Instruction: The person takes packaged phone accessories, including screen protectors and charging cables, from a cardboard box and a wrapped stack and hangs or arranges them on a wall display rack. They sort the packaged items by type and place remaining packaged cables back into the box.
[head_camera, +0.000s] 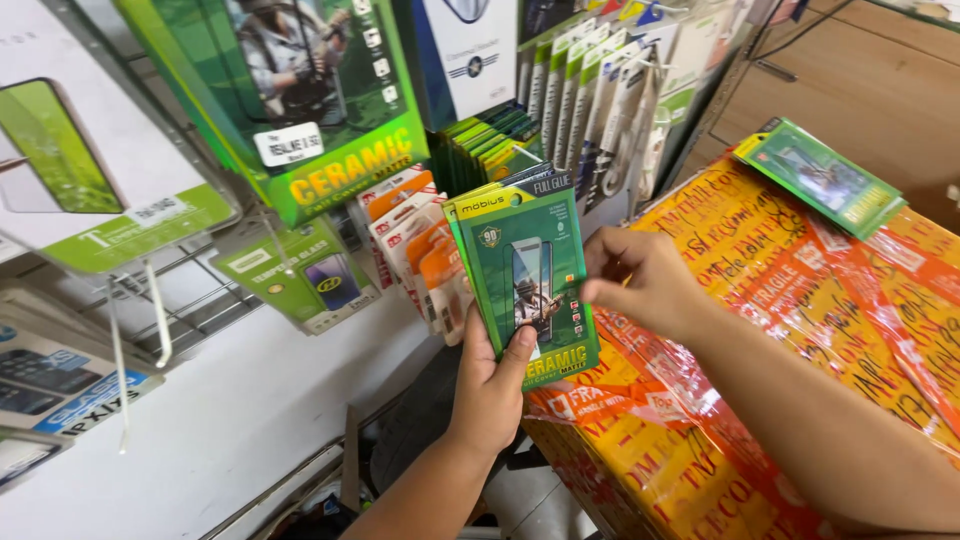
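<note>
Pretty cramped spot here: the left hand (490, 385) is wedged in the narrow gap between the wall rack (190, 300) and a big carton (760, 330) wrapped in yellow and orange tape, so there's not much room on either side. The only real open room is the slot going down toward the floor under the forearm. The left grip is closed on a fanned stack of green packs (525, 275), held upright from below, thumb across the front of the nearest pack near its bottom edge and fingers hidden behind. The right hand (640, 280) comes in over the carton's top edge, and its fingertips pinch the right edge of the stack, so that grip is closed on the packs too. The stack's left edge sits just beside a row of orange and white packs (425, 255) hanging on the rack, close enough that I can't tell if they touch. More green packs (495, 145) hang right behind the top of the stack. One loose green pack (820, 178) lies flat on the carton's far corner, well apart from both hands.
</note>
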